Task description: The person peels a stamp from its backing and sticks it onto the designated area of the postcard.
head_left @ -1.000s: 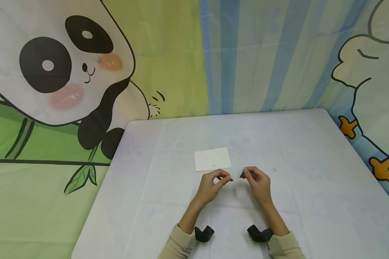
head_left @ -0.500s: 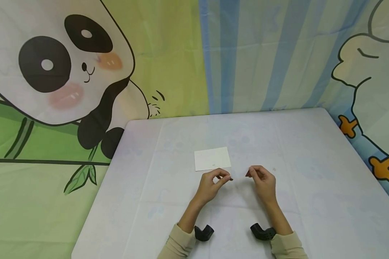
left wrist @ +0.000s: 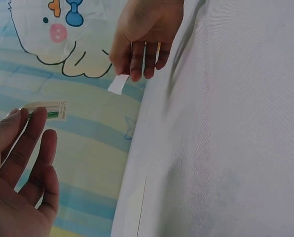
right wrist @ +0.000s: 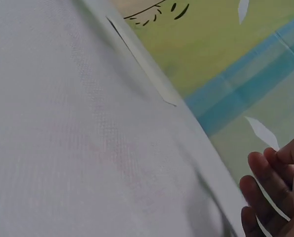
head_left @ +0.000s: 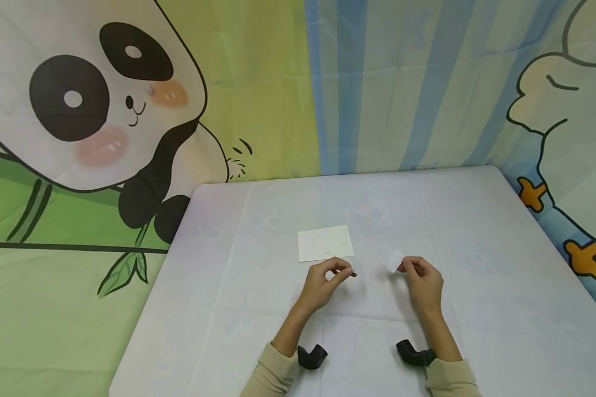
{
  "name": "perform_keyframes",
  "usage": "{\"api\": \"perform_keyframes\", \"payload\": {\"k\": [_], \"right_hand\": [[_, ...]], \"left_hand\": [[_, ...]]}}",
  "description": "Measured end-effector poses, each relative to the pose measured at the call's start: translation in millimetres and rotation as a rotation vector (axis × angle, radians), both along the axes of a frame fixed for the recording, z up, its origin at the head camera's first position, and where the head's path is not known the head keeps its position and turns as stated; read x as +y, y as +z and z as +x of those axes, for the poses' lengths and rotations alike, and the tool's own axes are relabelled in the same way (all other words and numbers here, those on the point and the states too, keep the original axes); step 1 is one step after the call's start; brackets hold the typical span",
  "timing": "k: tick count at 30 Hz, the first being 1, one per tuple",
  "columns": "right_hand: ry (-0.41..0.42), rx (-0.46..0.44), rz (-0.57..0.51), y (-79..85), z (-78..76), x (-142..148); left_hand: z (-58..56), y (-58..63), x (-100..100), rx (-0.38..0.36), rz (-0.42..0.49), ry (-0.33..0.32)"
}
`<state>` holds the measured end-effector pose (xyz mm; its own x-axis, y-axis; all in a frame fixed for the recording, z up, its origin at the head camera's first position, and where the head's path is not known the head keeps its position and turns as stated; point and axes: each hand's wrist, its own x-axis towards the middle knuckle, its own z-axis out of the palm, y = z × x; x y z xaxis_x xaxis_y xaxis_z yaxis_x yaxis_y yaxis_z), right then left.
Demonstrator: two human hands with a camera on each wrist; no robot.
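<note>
My left hand (head_left: 322,285) is raised over the table and pinches a small printed stamp (left wrist: 56,111) between thumb and forefinger. Green and pale print with tiny lettering shows on the stamp in the left wrist view; the fingers cover its inner end. To the right, my right hand (head_left: 426,284) pinches a slightly curled white paper strip (right wrist: 263,131) by one end. A gap separates the two hands. Just beyond the left hand, a white rectangular card (head_left: 324,244) lies flat on the table, with a small faint mark near its lower edge.
A white cloth covers the table (head_left: 258,342). Patterned curtains (head_left: 258,82) with cartoon animals hang behind and beside it. Black curved wrist mounts (head_left: 313,358) sit at both cuffs, close above the cloth.
My right hand has moved to the right, away from the left hand, with the white paper strip in its pinch. The left hand and the card have stayed in place.
</note>
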<state>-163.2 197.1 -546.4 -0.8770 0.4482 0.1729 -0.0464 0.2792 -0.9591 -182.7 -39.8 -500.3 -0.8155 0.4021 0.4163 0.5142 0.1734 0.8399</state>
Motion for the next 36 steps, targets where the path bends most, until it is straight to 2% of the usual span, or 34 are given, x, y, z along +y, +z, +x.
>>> {"api": "perform_keyframes", "payload": {"k": [6, 10, 13, 21, 36], "right_hand": [[-0.117, -0.062, 0.148, -5.3, -0.9, 8], [-0.185, -0.069, 0.286, -7.5, -1.5, 10], [-0.206, -0.094, 0.351, -9.0, -1.1, 12], [-0.231, -0.133, 0.434, -9.7, 0.8, 14], [-0.245, -0.137, 0.444, -10.2, 0.8, 15]], "left_hand": [[2.2, 4.9, 1, -0.022, -0.013, -0.005], [10.6, 24.1, 0, -0.025, -0.015, -0.014], [16.2, 36.1, -1, -0.016, -0.004, -0.016], [17.5, 35.3, -3, -0.018, 0.011, -0.009], [16.3, 32.5, -4, -0.027, 0.030, -0.015]]}}
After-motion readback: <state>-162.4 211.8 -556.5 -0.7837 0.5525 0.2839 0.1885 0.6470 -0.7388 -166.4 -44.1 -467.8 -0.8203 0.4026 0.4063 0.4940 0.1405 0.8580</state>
